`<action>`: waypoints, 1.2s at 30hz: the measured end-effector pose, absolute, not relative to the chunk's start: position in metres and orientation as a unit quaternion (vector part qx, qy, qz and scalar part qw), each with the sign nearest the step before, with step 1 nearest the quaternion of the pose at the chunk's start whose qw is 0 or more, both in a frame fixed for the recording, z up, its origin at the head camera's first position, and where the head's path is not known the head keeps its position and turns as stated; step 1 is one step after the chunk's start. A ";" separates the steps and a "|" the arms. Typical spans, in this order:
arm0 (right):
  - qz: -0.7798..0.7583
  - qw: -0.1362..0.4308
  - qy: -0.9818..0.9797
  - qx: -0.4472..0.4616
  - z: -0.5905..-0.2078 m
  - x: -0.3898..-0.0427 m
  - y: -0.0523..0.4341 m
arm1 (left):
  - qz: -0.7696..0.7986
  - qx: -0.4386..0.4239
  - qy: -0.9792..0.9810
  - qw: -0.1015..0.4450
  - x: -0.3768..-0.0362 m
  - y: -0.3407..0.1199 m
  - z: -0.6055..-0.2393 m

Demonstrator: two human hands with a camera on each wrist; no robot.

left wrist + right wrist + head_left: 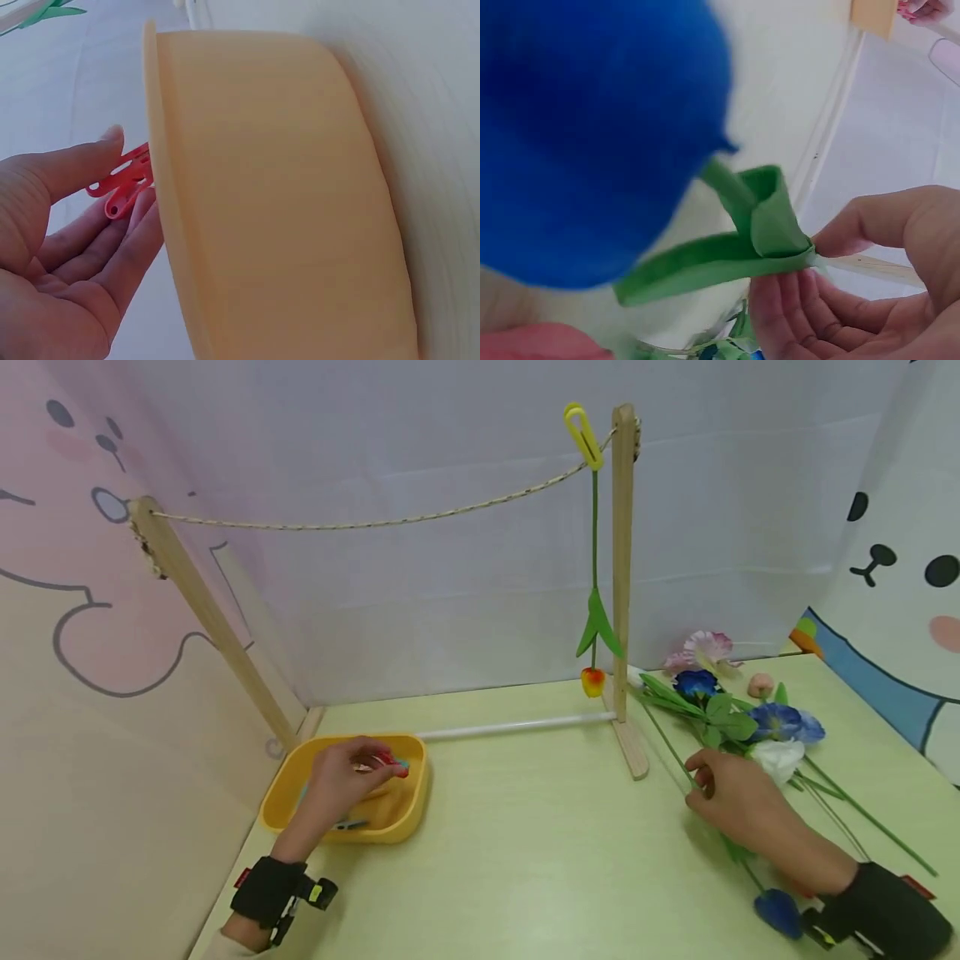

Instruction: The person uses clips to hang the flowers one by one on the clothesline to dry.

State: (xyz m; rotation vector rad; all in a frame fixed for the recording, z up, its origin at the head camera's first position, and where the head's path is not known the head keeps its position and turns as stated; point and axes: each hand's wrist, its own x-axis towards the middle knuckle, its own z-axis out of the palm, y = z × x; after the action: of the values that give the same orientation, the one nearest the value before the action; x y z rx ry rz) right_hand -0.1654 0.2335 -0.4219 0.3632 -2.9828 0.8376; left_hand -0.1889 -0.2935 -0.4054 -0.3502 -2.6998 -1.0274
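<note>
My left hand [341, 782] pinches a red clothespin [127, 180] between thumb and fingers, above the yellow basket [422, 793]. More pegs lie inside that basket, partly covered by the hand. On the right, my right hand [738, 797] pinches the green stem of a blue artificial tulip [778, 912]. Its blossom points toward the front of the table, and in the right wrist view its leaves [769, 225] spread just beside the fingertips. From the rope [420, 518] a red-yellow tulip [592, 682] hangs upside down, held by a yellow clothespin [583, 437].
Two wooden posts [622, 568] carry the rope, with a white rod [517, 725] joining them low down. Several artificial flowers, among them a white one [777, 760] and a pink one [705, 650], lie in a pile at the right. A curtain [420, 610] hangs behind.
</note>
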 end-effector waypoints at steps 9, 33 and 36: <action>0.295 0.058 -0.946 0.117 -0.408 -0.160 0.229 | -0.395 -0.091 -0.910 0.090 -0.187 -0.298 -0.401; 0.393 0.258 -0.850 0.237 -0.343 -0.192 0.159 | -0.382 -0.265 -0.855 0.228 -0.228 -0.180 -0.237; 0.402 0.260 -0.843 0.246 -0.341 -0.203 0.152 | -0.380 -0.275 -0.848 0.246 -0.230 -0.166 -0.215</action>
State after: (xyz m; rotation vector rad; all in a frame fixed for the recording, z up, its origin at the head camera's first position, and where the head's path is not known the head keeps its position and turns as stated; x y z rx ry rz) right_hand -0.2029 0.1519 -0.3409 0.6656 -2.2839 1.0895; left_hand -0.2296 -0.1659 -0.2151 -0.7491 -2.3141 -1.0376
